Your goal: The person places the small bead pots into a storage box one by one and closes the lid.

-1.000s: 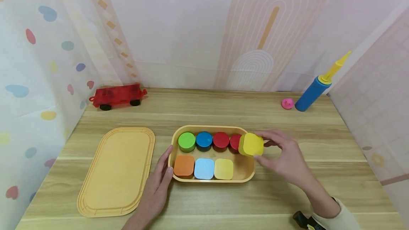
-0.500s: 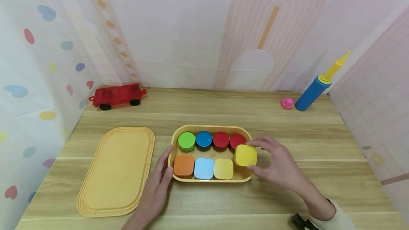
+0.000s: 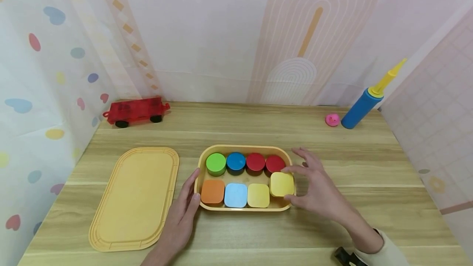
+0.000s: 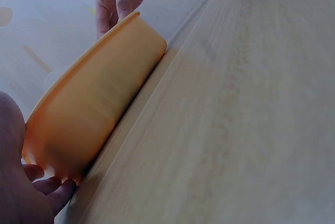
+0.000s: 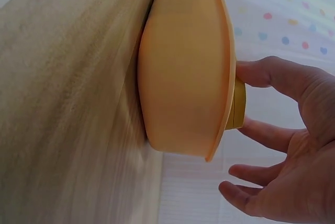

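From the head view, the right hand [image 3: 318, 188] touches the yellow block [image 3: 282, 184] with thumb and forefinger, other fingers spread loose. The block sits at the right end of the tray [image 3: 245, 207], beside three square blocks, four round ones behind. The left hand [image 3: 181, 212] lies straight-fingered against the tray's left wall.

Left wrist view: fingers [image 4: 49, 187] rest at the tray [image 4: 94, 109] base.

Right wrist view: the block [image 5: 238, 103] pokes above the rim [image 5: 222, 77], thumb touching it, fingers spread.
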A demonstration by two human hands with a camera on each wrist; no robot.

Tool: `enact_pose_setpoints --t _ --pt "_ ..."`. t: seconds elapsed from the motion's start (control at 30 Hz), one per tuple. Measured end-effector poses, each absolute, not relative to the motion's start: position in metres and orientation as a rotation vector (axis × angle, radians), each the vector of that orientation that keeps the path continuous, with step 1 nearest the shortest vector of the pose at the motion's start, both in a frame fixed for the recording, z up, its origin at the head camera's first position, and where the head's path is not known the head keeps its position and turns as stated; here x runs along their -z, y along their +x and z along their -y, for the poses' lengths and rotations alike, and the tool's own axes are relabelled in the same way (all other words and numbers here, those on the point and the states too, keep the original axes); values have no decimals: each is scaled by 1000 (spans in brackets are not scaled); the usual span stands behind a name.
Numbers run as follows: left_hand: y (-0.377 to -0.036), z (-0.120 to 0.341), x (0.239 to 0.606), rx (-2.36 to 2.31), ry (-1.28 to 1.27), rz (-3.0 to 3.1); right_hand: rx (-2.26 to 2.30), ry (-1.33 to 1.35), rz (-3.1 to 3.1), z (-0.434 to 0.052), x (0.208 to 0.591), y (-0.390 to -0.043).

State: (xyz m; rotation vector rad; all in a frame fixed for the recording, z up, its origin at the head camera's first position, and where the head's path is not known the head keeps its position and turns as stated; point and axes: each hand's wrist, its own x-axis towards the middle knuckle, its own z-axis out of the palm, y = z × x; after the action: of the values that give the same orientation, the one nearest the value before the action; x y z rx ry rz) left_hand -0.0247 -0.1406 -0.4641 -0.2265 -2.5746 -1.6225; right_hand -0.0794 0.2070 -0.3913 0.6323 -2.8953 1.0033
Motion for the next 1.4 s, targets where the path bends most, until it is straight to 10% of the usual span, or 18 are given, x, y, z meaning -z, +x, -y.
enact_pose_setpoints --t 1.4 --pt "-25 140 463 1611 -228 2578 -984 606 3066 -203 401 -94"
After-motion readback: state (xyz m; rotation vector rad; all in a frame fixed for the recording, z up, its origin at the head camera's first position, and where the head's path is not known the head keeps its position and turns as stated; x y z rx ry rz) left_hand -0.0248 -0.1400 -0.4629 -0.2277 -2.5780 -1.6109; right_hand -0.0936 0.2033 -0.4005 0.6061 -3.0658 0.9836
